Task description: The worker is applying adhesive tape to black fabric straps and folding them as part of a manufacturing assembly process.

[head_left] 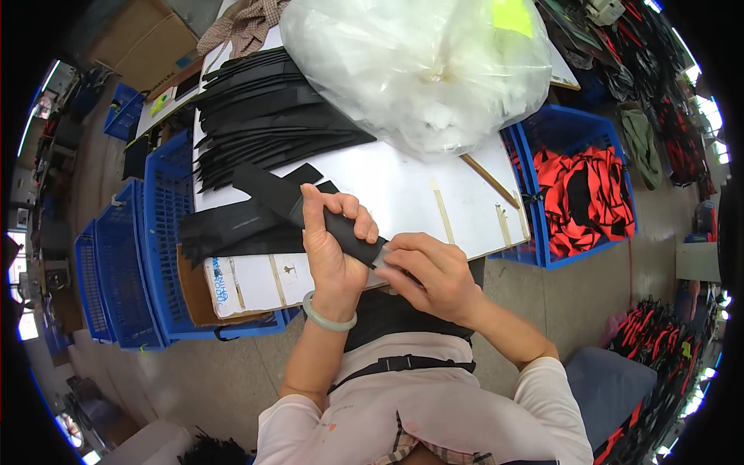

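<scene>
My left hand is wrapped round a long black fabric strip, which looks folded or tube-like and slants up to the left over the table's near edge. At its lower right end, my right hand pinches a small pale grey piece; fingers partly hide it, and its kind cannot be made out. More black fabric strips lie flat just beyond my left hand. Behind them is a long stack of similar black strips, overlapping in a row.
A big clear plastic bag of white fluffy filling covers the table's far side. The white table carries a wooden stick. Blue crates flank it on the left; at right, a blue crate holds red and black fabric pieces.
</scene>
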A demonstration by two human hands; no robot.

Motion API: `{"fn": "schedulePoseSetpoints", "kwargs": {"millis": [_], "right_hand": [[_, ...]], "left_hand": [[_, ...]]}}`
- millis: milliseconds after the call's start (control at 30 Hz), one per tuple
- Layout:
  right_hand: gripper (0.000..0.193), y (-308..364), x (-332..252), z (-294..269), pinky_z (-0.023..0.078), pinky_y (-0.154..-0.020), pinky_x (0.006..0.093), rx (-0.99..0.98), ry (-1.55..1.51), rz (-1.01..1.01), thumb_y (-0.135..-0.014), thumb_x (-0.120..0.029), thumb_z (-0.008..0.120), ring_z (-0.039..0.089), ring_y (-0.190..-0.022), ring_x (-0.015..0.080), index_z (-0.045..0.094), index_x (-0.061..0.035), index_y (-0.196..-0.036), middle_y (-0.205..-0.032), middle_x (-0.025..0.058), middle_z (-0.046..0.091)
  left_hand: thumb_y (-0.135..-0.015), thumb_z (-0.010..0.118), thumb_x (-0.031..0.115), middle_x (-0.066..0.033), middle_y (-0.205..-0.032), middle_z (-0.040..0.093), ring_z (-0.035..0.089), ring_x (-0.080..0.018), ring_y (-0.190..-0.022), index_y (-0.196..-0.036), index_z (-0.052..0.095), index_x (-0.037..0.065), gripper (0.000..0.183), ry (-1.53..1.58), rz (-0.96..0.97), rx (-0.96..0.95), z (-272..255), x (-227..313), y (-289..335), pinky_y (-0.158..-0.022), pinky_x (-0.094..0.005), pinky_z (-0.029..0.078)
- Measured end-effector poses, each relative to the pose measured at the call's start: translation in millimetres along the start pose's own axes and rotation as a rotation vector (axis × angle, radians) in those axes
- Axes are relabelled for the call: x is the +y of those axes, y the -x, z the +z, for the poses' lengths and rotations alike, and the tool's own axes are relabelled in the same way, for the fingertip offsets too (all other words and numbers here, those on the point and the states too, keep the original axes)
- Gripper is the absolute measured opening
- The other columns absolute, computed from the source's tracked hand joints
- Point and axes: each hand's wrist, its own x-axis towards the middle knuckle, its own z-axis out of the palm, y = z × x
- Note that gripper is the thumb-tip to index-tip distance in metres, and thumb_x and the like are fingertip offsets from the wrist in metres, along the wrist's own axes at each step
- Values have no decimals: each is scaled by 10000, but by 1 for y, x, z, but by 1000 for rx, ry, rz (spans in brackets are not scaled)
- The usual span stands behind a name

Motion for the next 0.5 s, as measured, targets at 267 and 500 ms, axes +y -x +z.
{"fn": "schedulePoseSetpoints", "kwargs": {"millis": [267, 500], "right_hand": [[211, 4, 4, 3, 512, -555, 302, 80, 24, -69, -719, 28, 750, 614, -685, 229, 641, 39, -899, -904, 117, 610], [279, 8, 7, 11, 495, -635, 329, 44, 112, -30, -726, -124, 798, 611, -830, 234, 699, -72, -981, -1013, 110, 608]], "left_hand": [[-926, 588, 534, -9, -651, 446, 429, -138, -514, -708, 500, 130, 467, 151, -113, 124, 4, 3, -4, -473, -274, 386], [-911, 609, 540, 0, -649, 434, 421, -128, -513, -699, 485, 138, 471, 111, -113, 147, -2, 7, -4, -472, -263, 380]]}}
